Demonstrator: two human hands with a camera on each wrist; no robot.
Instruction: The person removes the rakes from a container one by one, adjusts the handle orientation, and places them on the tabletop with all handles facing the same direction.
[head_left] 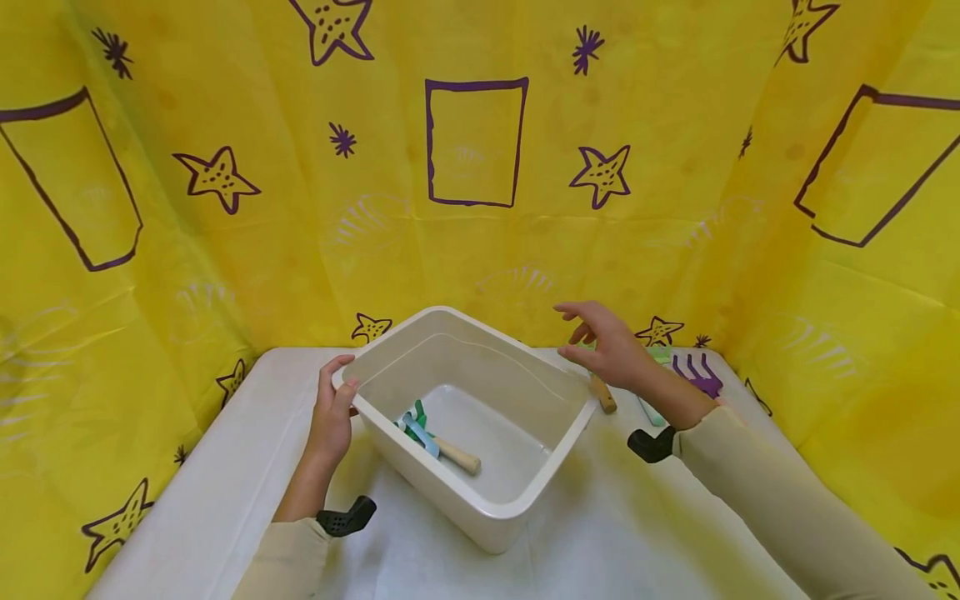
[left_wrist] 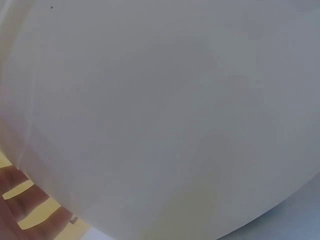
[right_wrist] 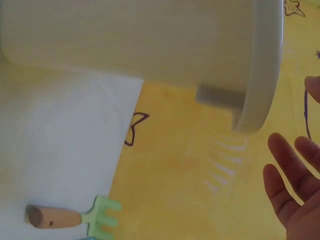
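Note:
A deep off-white plastic bin (head_left: 450,502) stands turned at an angle on the table. My left hand (head_left: 333,412) grips its left corner, thumb over the rim and fingers outside; the left wrist view shows its fingers (left_wrist: 47,225) along the bin's wall (left_wrist: 160,120). Inside lie small tools: a wooden handle (head_left: 457,455), a light blue piece (head_left: 422,435) and green parts, partly overlapping. My right hand (head_left: 611,346) hovers beyond the bin's right corner, fingers loosely bent and holding nothing. In the right wrist view, that hand (right_wrist: 300,200) appears apart from the bin's rim (right_wrist: 265,65).
Right of the bin lie a green hand rake (right_wrist: 102,215) with a wooden handle (head_left: 603,396), a purple fork head (head_left: 699,379) and a pale teal tool (head_left: 651,411). Yellow patterned curtains (head_left: 480,258) enclose the white table (head_left: 637,517) at the back and sides.

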